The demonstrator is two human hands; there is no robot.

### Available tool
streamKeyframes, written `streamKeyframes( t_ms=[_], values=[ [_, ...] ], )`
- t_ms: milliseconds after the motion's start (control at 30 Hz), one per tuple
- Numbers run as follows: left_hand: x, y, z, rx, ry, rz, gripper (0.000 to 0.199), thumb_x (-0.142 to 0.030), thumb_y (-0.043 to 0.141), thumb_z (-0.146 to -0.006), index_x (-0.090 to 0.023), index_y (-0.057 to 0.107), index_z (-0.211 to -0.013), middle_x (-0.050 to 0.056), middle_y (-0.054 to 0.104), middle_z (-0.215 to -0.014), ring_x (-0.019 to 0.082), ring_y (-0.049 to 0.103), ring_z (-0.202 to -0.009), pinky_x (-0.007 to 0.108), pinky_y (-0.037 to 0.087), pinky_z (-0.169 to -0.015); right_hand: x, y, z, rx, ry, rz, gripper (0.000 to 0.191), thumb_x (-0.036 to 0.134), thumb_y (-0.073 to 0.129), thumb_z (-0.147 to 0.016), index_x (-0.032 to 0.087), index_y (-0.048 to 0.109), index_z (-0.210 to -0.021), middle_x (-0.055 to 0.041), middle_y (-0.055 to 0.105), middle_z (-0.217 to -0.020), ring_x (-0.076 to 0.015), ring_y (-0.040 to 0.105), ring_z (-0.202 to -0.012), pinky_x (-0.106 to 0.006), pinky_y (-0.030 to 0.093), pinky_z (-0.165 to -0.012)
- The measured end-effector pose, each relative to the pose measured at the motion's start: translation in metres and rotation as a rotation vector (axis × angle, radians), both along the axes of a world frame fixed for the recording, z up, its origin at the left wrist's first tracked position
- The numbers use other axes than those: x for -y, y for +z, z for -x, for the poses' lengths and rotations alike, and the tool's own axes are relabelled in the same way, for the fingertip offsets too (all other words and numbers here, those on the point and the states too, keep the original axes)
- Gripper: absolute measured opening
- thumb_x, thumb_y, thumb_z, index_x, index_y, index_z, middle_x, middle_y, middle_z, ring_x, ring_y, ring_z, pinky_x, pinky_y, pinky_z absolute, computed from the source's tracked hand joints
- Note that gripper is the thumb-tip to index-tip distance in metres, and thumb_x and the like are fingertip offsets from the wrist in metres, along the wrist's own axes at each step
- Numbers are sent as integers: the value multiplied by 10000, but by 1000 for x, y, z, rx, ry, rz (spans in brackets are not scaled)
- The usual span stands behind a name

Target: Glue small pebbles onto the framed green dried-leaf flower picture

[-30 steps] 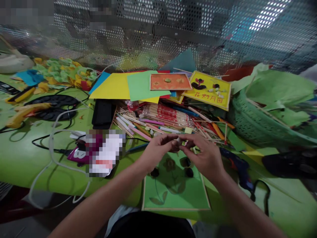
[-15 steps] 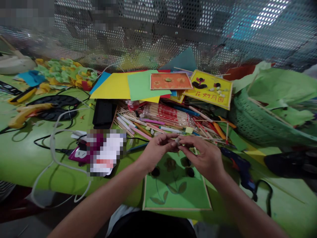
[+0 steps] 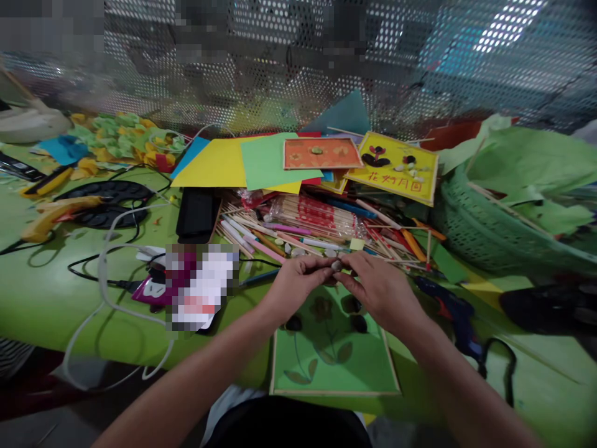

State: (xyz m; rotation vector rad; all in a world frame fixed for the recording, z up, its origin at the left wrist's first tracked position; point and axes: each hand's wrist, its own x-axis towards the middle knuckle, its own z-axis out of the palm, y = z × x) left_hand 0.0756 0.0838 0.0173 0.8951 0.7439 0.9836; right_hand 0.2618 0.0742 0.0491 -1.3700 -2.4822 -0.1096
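A small grey pebble (image 3: 336, 266) is pinched between the fingertips of both hands. My left hand (image 3: 298, 280) comes at it from the left, fingers curled and closed. From the other side my right hand (image 3: 377, 286) grips it between thumb and fingers. Both hands hover over the top edge of a green picture card (image 3: 336, 376), which has a thin wooden stick frame. Flowers with stems and leaves are drawn on the card, and several dark stones (image 3: 359, 323) lie on its upper part, partly shaded by my hands.
Behind my hands lies a heap of sticks and pens (image 3: 298, 227). Finished-looking yellow (image 3: 392, 168) and orange pictures (image 3: 321, 154) rest above it. A green basket (image 3: 494, 224) and blue glue gun (image 3: 454, 314) are right; a yellow glue gun (image 3: 60, 214), cables and phone (image 3: 205, 286) left.
The fingers have shifted slightly around the pebble, and both hands sit a touch lower. The rest of the table looks the same, apart from a small camera shift.
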Motion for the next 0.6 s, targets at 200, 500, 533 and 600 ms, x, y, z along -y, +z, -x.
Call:
streamKeyframes(
  t_ms=[200, 500, 533, 600],
  values=[
    [2, 0, -1, -63, -17, -20, 379, -387, 803, -723, -159, 792, -1026, 61, 777, -900, 189, 680, -874, 322, 512, -900, 0, 3, 4, 92, 46, 19, 296, 368, 398, -1019, 195, 550, -832, -50, 623, -764, -199, 566, -683, -310, 354, -623],
    [5, -3, -2, -56, 4, -23, 318, -339, 783, -740, -181, 798, -1016, 66, 782, -918, 189, 682, -885, 325, 496, -913, 1, -1, 9, 129, 37, -147, 291, 278, 392, -976, 196, 527, -732, -29, 553, -631, -179, 486, -569, -326, 265, -580],
    [5, -3, -2, -55, 5, -20, 318, -340, 787, -736, -181, 799, -1011, 66, 783, -913, 191, 683, -884, 327, 498, -911, 1, -2, 10, 134, 29, -155, 285, 270, 395, -970, 195, 529, -730, -29, 552, -627, -178, 482, -566, -328, 258, -580],
    [5, -3, -3, -54, 15, -18, 317, -339, 795, -728, -177, 801, -1000, 69, 783, -911, 195, 685, -894, 328, 497, -917, 1, -5, 12, 141, 14, -165, 271, 257, 403, -956, 195, 533, -726, -30, 554, -624, -178, 478, -564, -329, 254, -585]
  ],
)
